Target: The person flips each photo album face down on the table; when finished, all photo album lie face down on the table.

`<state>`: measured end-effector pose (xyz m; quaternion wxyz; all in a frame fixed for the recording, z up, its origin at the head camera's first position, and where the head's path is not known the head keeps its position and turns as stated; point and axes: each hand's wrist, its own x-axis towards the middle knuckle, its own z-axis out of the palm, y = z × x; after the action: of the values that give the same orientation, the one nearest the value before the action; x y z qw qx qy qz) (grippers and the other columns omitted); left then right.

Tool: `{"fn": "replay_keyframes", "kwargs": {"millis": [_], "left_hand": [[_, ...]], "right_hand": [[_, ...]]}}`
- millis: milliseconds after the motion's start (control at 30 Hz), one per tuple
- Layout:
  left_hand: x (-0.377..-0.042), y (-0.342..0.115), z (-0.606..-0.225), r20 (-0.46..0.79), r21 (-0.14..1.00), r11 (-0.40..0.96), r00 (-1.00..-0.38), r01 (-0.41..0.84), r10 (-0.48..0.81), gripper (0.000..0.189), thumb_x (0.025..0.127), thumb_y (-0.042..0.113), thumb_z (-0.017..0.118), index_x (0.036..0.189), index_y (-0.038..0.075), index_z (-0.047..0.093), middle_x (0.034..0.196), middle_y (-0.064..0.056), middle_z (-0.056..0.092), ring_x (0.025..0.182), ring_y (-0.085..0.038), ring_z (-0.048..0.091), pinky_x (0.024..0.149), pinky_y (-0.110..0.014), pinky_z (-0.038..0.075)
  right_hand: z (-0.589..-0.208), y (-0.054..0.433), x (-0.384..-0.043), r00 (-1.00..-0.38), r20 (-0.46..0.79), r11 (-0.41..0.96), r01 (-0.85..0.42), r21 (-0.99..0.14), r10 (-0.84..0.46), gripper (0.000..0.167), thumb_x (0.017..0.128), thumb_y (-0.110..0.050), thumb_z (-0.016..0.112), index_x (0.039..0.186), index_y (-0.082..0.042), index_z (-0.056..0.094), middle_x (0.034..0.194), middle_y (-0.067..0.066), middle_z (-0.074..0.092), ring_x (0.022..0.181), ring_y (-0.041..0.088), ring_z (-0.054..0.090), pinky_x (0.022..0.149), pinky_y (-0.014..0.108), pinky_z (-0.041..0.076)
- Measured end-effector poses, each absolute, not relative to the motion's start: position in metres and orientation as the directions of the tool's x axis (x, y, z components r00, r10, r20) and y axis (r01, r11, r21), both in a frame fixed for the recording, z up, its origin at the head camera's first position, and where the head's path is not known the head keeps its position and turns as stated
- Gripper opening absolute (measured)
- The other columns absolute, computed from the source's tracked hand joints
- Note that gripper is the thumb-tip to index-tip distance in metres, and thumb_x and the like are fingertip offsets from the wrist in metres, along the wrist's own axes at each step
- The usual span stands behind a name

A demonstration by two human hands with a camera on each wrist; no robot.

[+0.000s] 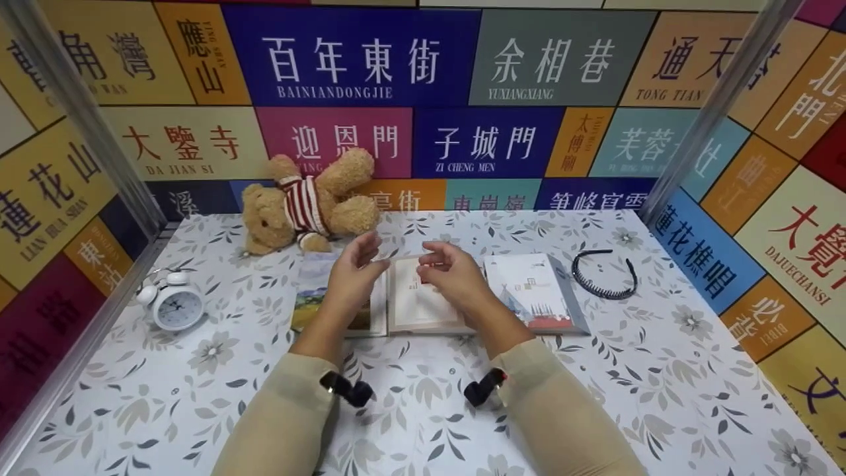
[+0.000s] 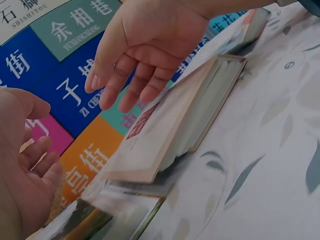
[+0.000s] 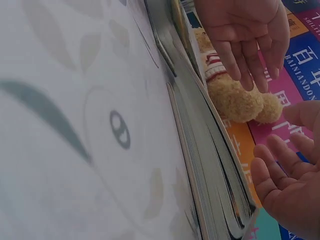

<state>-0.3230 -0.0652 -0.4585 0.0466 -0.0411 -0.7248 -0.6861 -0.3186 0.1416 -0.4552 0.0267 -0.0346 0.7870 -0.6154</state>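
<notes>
My left hand (image 1: 353, 277) hovers over a landscape picture (image 1: 310, 287) lying on the table at left of centre. Beside it lies a beige book (image 1: 423, 304) with a red mark on its cover; whether the two are joined I cannot tell. Over the beige book is my right hand (image 1: 456, 274), its fingers loosely bent and holding nothing. The palms face each other with a gap between them. In the left wrist view the book's thick page edge (image 2: 205, 100) shows. Both hands appear clear of the book in the right wrist view.
Right of the beige book lies a white illustrated book (image 1: 529, 291), overlapping something grey. Farther right is a black headband (image 1: 605, 274). A teddy bear (image 1: 307, 205) lies at the back, and a white alarm clock (image 1: 175, 307) stands left on the floral tablecloth (image 1: 410, 410).
</notes>
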Motion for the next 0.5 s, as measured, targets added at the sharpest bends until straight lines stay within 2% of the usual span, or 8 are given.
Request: {"fn": "replay_keyframes", "kwargs": {"millis": [133,200,367,500], "left_hand": [[-0.323,-0.085,-0.457,0.102,0.993,0.062,-0.994,0.099,-0.042,0.063,0.098,0.011,0.068,0.158,0.004,0.048,0.159,-0.018,0.056,0.151,-0.034,0.051,0.126,-0.046,0.044],[-0.322,-0.095,-0.456,0.087,0.994,0.073,-0.995,0.083,-0.052,0.064,0.099,0.013,0.068,0.159,0.006,0.047,0.160,-0.017,0.055,0.151,-0.031,0.050,0.125,-0.045,0.045],[-0.318,-0.122,-0.451,0.071,0.996,0.066,-0.995,0.066,-0.075,0.064,0.102,0.015,0.067,0.161,0.007,0.045,0.162,-0.015,0.053,0.152,-0.031,0.049,0.126,-0.046,0.044],[-0.314,-0.143,-0.449,0.051,0.997,0.066,-0.993,0.044,-0.108,0.064,0.103,0.015,0.066,0.162,0.009,0.043,0.164,-0.014,0.051,0.154,-0.030,0.047,0.127,-0.047,0.043]], "right_hand": [[-0.457,0.122,-0.320,-0.991,0.054,0.258,-0.083,-0.963,-0.119,0.050,0.098,-0.017,0.077,0.146,-0.014,0.065,0.128,0.011,0.076,0.111,0.021,0.073,0.086,0.028,0.060],[-0.458,0.113,-0.321,-0.988,0.072,0.259,-0.106,-0.960,-0.138,0.049,0.098,-0.016,0.077,0.146,-0.013,0.065,0.127,0.010,0.077,0.111,0.022,0.073,0.084,0.028,0.061],[-0.459,0.085,-0.323,-0.981,0.038,0.196,-0.077,-0.978,-0.191,0.052,0.098,-0.016,0.077,0.148,-0.015,0.063,0.132,0.012,0.075,0.114,0.025,0.074,0.088,0.033,0.063],[-0.458,0.065,-0.323,-0.978,0.014,0.182,-0.053,-0.982,-0.209,0.053,0.098,-0.017,0.077,0.148,-0.018,0.063,0.137,0.012,0.073,0.117,0.024,0.073,0.096,0.032,0.062]]}}
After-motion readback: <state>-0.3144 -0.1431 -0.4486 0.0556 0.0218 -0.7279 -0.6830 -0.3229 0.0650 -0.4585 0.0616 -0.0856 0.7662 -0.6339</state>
